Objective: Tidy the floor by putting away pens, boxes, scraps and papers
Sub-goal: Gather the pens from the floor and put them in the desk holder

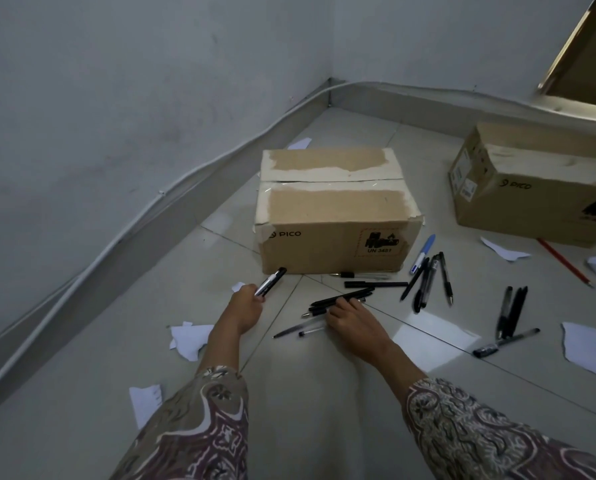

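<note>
My left hand point(247, 303) is shut on a black and silver pen point(271, 281) that points up toward the closed cardboard box point(334, 209). My right hand point(352, 315) rests on a cluster of black pens point(341, 298) lying on the floor in front of that box; whether its fingers grip one I cannot tell. More pens point(428, 278) lie fanned out to the right, with a blue and white marker point(423, 253) beside the box. Several pens point(509, 315) lie farther right.
A second cardboard box point(539, 188) stands at the right, a red pencil point(563, 262) in front of it. White paper scraps point(189, 339) point(585, 351) point(504, 251) point(145, 401) lie scattered on the tiles. Walls meet in the corner behind; a cable point(116, 237) runs along the left skirting.
</note>
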A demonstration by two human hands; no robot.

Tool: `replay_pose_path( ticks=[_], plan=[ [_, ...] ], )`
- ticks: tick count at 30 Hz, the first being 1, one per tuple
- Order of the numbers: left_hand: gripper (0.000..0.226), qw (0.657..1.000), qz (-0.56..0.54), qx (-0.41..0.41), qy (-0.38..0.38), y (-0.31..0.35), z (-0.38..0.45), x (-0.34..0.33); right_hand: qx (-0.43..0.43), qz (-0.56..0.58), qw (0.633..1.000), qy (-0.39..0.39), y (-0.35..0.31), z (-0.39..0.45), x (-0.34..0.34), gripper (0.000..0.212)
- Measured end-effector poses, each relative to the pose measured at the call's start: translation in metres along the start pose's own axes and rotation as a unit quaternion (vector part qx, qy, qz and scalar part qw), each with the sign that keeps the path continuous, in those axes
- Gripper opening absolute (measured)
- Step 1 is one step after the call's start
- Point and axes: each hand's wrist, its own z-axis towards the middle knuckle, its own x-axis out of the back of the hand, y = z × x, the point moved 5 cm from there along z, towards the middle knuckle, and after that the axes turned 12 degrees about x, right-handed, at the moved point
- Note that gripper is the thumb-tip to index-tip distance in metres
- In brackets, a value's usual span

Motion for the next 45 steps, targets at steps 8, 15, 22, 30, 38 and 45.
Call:
replay_pose_path(
  ticks=[8, 15, 22, 30, 38, 45],
  plan=[
    [0.017, 0.998, -0.048, 0.013, -0.033, -0.001, -0.003, -0.002, 0.052, 0.004, 0.998, 0.028, -0.018, 0.019, 0.001, 0.015],
    [0.008, 0.994, -0.093, 0.037, -0.053, -0.011, -0.003, 0.000, 0.081, 0.003, 0.997, -0.003, -0.036, 0.035, -0.002, 0.024],
    [0.012, 0.981, -0.166, 0.070, -0.071, -0.011, -0.009, 0.000, 0.056, 0.021, 0.997, -0.041, -0.035, 0.043, -0.007, 0.026],
    [0.019, 0.958, -0.240, 0.119, -0.099, 0.003, -0.011, -0.008, -0.127, 0.233, 0.964, -0.018, 0.012, 0.039, -0.016, 0.020],
    [0.028, 0.974, -0.190, 0.084, -0.089, 0.011, -0.026, -0.017, -0.236, 0.467, 0.852, 0.014, 0.038, 0.032, 0.009, 0.037],
    [0.020, 0.979, -0.175, 0.083, -0.066, 0.065, -0.056, 0.027, -0.296, 0.639, 0.703, 0.097, 0.070, 0.016, 0.090, 0.011]
  ],
)
